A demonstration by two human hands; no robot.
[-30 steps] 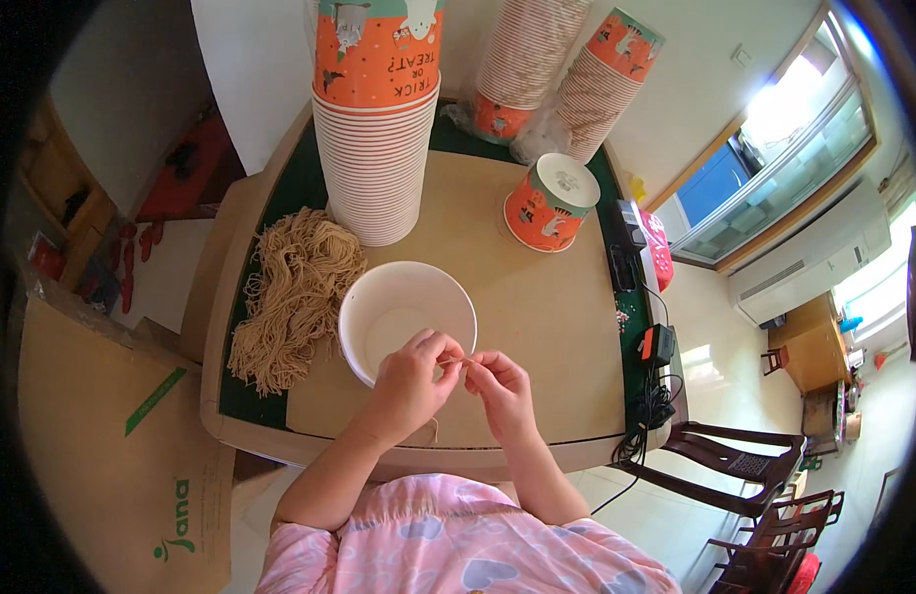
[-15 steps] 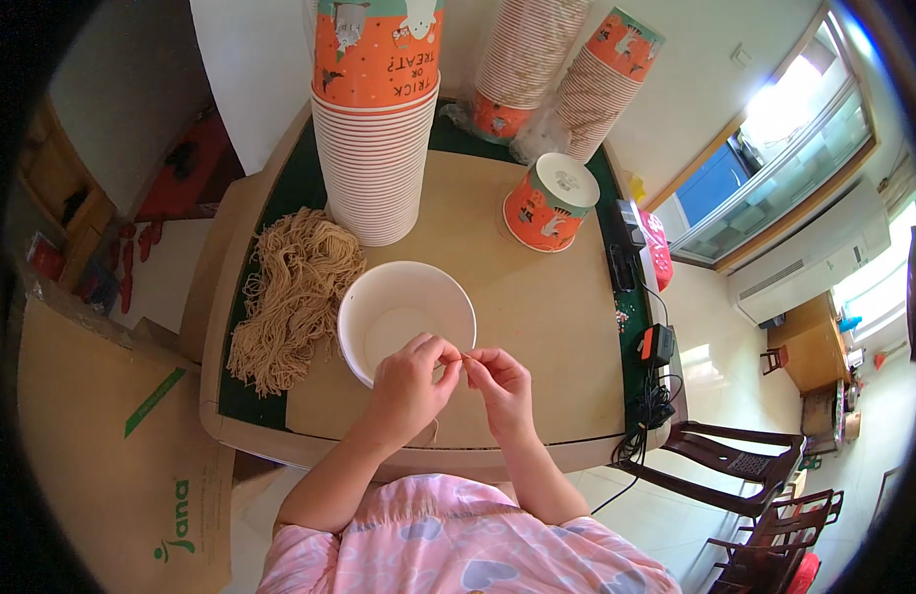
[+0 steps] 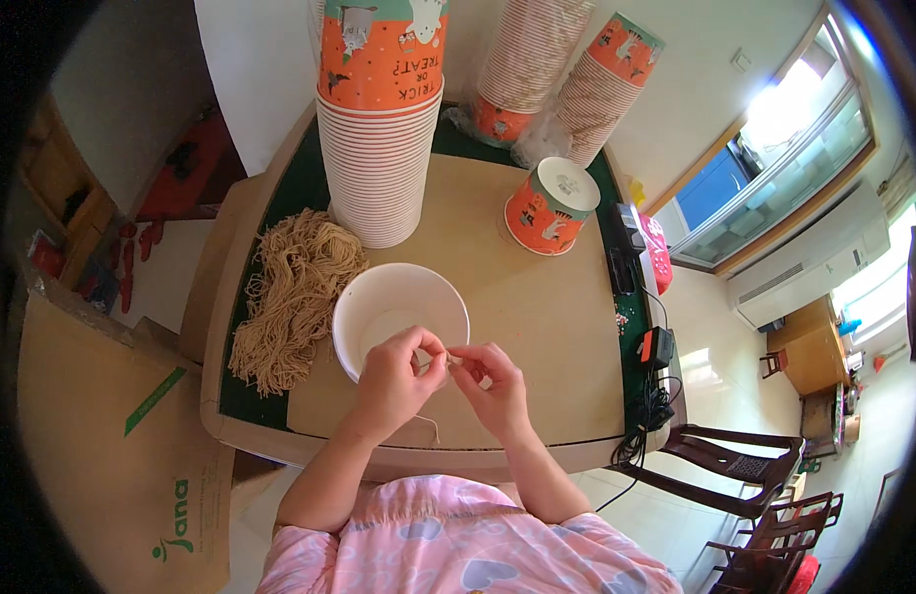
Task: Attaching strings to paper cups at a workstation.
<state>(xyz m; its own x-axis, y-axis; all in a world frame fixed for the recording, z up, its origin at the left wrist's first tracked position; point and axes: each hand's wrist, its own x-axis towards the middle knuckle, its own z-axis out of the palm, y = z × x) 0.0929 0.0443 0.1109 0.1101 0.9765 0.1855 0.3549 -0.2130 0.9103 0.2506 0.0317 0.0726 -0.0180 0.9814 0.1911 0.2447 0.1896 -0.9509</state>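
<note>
My left hand point(image 3: 391, 384) and my right hand point(image 3: 495, 388) meet fingertip to fingertip at the near right rim of a white paper bucket point(image 3: 364, 322), which stands upright with its mouth up. Both hands pinch a thin beige cord point(image 3: 433, 424); its loose end trails below them over the board. The fingers hide most of the held length. Left of the bucket lies a heap of loose beige cords point(image 3: 298, 297). Beyond the hands an orange printed bucket point(image 3: 545, 216) rests upside down.
Behind the white bucket rises a tall stack of nested buckets point(image 3: 379, 168). Two more stacks, one a wrapped stack point(image 3: 532, 59), stand at the back. A power strip point(image 3: 621, 267) and black cables point(image 3: 644, 426) run along the table's right edge. A cardboard box point(image 3: 111, 445) is at left.
Both hands have shifted slightly left, their fingertips still together. The white bucket sits a little farther left, and more of the cord's hanging end shows.
</note>
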